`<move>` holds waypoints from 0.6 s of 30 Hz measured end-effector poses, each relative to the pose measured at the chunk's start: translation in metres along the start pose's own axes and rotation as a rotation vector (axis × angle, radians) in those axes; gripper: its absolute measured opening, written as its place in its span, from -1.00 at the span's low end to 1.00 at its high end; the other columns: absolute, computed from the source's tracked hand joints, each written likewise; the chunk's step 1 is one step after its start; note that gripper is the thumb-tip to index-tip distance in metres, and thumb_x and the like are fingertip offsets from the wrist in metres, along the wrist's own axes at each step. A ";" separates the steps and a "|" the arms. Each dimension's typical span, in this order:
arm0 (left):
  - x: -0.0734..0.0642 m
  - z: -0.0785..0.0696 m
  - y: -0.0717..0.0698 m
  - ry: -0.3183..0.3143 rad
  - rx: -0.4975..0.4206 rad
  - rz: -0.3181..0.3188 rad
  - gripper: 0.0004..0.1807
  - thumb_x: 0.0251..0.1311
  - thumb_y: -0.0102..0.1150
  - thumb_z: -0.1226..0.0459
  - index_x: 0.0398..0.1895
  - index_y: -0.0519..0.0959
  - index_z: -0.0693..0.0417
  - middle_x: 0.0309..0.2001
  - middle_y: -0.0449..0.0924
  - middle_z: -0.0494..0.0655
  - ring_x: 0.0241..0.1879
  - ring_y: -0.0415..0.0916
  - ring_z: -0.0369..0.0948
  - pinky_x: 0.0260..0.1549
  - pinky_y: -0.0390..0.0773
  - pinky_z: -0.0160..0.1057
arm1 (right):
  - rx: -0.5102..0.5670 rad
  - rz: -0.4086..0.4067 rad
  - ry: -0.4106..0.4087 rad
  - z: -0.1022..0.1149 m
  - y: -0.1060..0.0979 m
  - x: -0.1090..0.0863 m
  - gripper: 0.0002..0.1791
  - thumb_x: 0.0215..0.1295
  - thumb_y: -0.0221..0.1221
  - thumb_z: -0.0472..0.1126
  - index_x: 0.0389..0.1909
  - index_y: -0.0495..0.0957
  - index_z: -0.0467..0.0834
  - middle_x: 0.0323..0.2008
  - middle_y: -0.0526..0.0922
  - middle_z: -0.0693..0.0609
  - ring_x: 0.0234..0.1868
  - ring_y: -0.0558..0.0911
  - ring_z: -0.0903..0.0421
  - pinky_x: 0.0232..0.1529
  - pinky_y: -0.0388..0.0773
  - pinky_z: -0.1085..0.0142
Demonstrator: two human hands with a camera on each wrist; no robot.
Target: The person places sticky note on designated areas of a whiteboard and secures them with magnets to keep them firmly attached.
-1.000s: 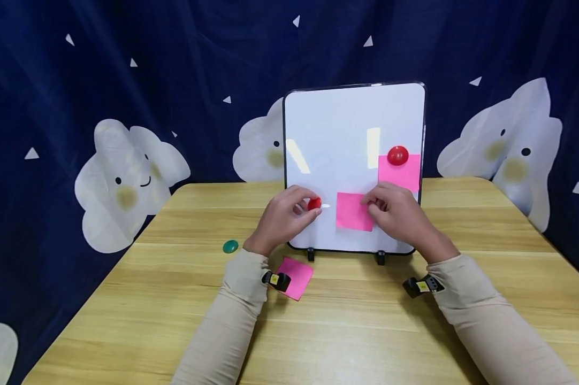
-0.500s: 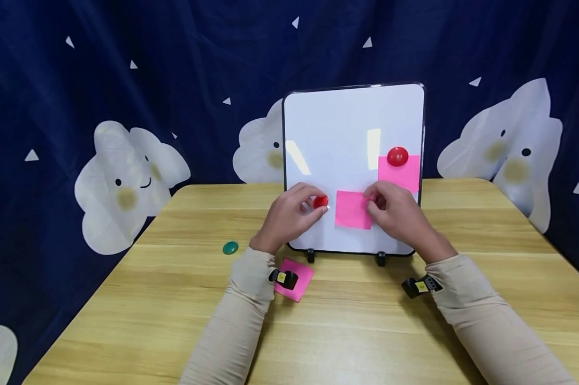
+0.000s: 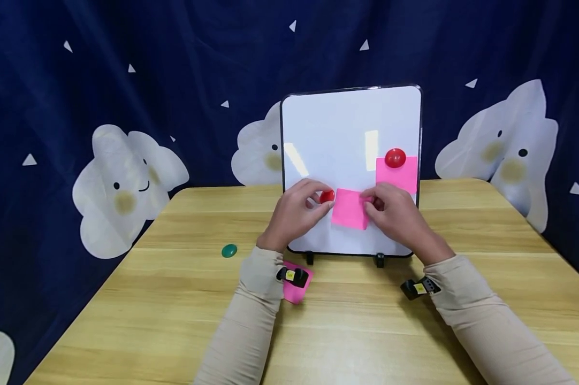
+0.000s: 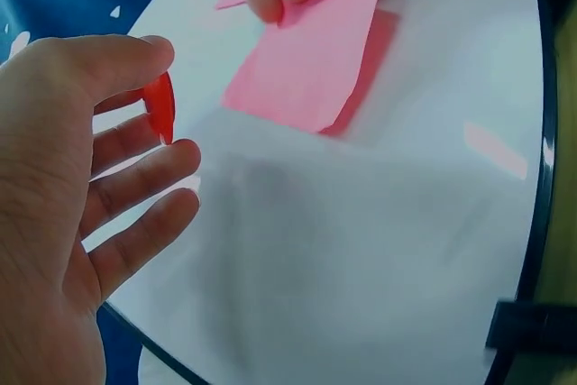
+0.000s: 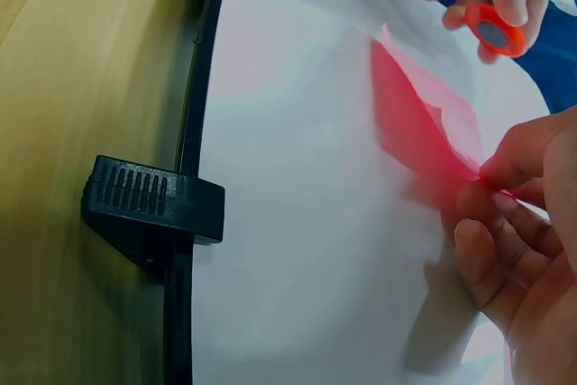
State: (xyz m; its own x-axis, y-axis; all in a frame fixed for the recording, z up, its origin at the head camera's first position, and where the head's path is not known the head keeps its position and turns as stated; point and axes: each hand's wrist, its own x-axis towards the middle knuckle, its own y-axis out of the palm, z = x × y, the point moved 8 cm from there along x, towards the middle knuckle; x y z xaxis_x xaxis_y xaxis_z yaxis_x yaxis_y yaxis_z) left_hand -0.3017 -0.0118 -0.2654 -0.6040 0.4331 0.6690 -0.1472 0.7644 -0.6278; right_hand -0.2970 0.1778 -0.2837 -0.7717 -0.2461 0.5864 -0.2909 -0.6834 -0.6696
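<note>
My left hand (image 3: pixel 296 214) pinches a round red magnet (image 3: pixel 326 197) between thumb and fingers, just left of a pink sticky note (image 3: pixel 349 208). In the right wrist view the grey disc on the back of that magnet (image 5: pixel 492 35) shows. With thumb and fingertips, my right hand (image 3: pixel 396 214) holds the note by its right edge in front of the whiteboard (image 3: pixel 337 128). The note's free end stands off the board in the left wrist view, casting a shadow. Higher on the right, a second red magnet (image 3: pixel 395 158) sits on the top of another pink note (image 3: pixel 405 179).
A green magnet (image 3: pixel 229 251) lies on the wooden table (image 3: pixel 174 321), left of the board. Another pink note (image 3: pixel 296 291) lies on the table, partly hidden by my left wrist. Black feet (image 3: pixel 380 260) support the board. A dark blue curtain (image 3: pixel 198 53) hangs behind.
My left hand has moved right and slightly up with the red magnet, closer to the held note. The right hand keeps its grip, and the note has shifted slightly left and tilted.
</note>
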 end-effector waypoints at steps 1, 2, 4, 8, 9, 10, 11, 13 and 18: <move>0.000 -0.001 0.002 -0.001 -0.010 0.002 -0.73 0.24 0.38 0.22 -0.02 0.65 0.05 -0.08 0.61 -0.14 -0.27 0.56 -0.27 -0.25 0.62 -0.37 | -0.003 -0.001 -0.002 0.000 0.000 -0.001 -0.83 0.23 0.28 -0.43 -0.15 0.68 -0.28 -0.37 0.56 -0.04 -0.36 0.50 0.05 -0.37 0.48 0.26; 0.000 -0.002 0.004 0.000 -0.018 0.007 -0.73 0.24 0.37 0.22 -0.02 0.65 0.05 -0.08 0.61 -0.13 -0.28 0.56 -0.26 -0.26 0.61 -0.38 | -0.006 0.000 -0.004 0.000 0.000 -0.001 -0.82 0.23 0.28 -0.44 -0.15 0.69 -0.29 -0.36 0.56 -0.04 -0.36 0.51 0.05 -0.37 0.49 0.26; -0.001 -0.003 0.009 -0.002 -0.031 0.022 -0.72 0.24 0.38 0.22 -0.01 0.65 0.06 -0.06 0.61 -0.13 -0.27 0.56 -0.26 -0.26 0.62 -0.38 | -0.010 -0.001 -0.007 0.000 0.000 -0.002 -0.81 0.21 0.29 -0.44 -0.15 0.70 -0.30 -0.36 0.54 -0.05 -0.36 0.51 0.04 -0.38 0.49 0.26; -0.001 -0.006 0.017 -0.001 -0.036 0.045 -0.72 0.24 0.38 0.21 -0.01 0.66 0.06 -0.04 0.60 -0.13 -0.28 0.56 -0.26 -0.26 0.62 -0.39 | -0.026 -0.004 -0.011 0.001 -0.001 -0.002 -0.79 0.19 0.30 -0.46 -0.14 0.71 -0.33 -0.35 0.52 -0.07 -0.36 0.51 0.03 -0.41 0.49 0.26; -0.001 -0.007 0.018 0.002 -0.035 0.048 -0.72 0.24 0.37 0.21 -0.01 0.66 0.06 -0.03 0.60 -0.14 -0.28 0.55 -0.26 -0.25 0.62 -0.39 | -0.031 -0.007 -0.011 0.001 -0.002 -0.002 -0.79 0.18 0.30 -0.47 -0.14 0.72 -0.33 -0.35 0.52 -0.08 -0.36 0.51 0.02 -0.41 0.49 0.26; -0.001 -0.008 0.019 0.008 -0.034 0.049 -0.72 0.25 0.37 0.21 -0.01 0.66 0.06 -0.03 0.60 -0.14 -0.28 0.55 -0.26 -0.25 0.61 -0.40 | -0.034 -0.009 -0.011 0.001 -0.002 -0.002 -0.78 0.18 0.30 -0.47 -0.13 0.72 -0.33 -0.35 0.52 -0.08 -0.35 0.51 0.02 -0.41 0.50 0.26; 0.000 -0.008 0.020 0.015 -0.033 0.047 -0.72 0.25 0.37 0.21 -0.01 0.66 0.06 -0.03 0.59 -0.14 -0.27 0.55 -0.27 -0.25 0.61 -0.40 | -0.037 -0.011 -0.009 0.001 -0.003 -0.001 -0.77 0.18 0.30 -0.47 -0.13 0.71 -0.32 -0.34 0.52 -0.08 -0.35 0.51 0.02 -0.41 0.50 0.26; 0.001 -0.009 0.021 0.028 -0.027 0.038 -0.73 0.25 0.37 0.21 -0.01 0.66 0.07 -0.03 0.59 -0.15 -0.27 0.54 -0.27 -0.24 0.60 -0.42 | -0.043 -0.013 -0.005 0.001 -0.003 0.000 -0.75 0.17 0.30 -0.47 -0.10 0.70 -0.31 -0.32 0.52 -0.08 -0.34 0.51 0.03 -0.40 0.51 0.25; 0.001 -0.011 0.022 0.065 0.026 0.009 -0.71 0.24 0.37 0.22 -0.01 0.66 0.10 -0.04 0.58 -0.13 -0.26 0.50 -0.31 -0.21 0.55 -0.46 | -0.038 -0.013 0.006 0.000 -0.001 0.001 -0.66 0.19 0.30 -0.46 0.01 0.61 -0.31 -0.26 0.55 -0.11 -0.31 0.54 0.02 -0.33 0.56 0.18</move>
State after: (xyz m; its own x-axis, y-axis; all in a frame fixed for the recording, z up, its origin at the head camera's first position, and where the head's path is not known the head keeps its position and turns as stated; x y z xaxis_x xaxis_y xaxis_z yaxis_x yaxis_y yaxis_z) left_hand -0.2965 0.0110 -0.2747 -0.5536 0.4707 0.6870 -0.1628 0.7478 -0.6436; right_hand -0.2970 0.1785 -0.2823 -0.7712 -0.2328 0.5925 -0.3222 -0.6599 -0.6787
